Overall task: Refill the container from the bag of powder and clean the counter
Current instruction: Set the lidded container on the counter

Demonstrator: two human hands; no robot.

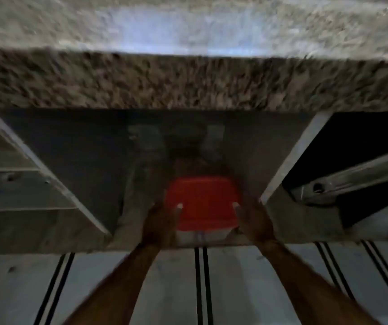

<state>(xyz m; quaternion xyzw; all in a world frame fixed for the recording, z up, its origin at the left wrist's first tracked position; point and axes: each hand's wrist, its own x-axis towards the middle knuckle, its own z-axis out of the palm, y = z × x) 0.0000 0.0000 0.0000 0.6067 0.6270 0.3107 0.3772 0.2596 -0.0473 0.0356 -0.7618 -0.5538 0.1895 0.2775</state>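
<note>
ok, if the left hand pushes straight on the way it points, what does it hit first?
Left hand already sits at the red-lidded container; past that, only the dark cabinet interior. Depth is blurry, so likely free until the back.

The counter (188, 78) runs across the top of the view, with an open cabinet (71, 141) below it. The container (202, 202) sits inside the cabinet near its front edge, between the left hand (161, 221) and right hand (253, 221). A door (289, 158) stands right of the container; the floor (258, 285) lies nearest the viewer.
</note>
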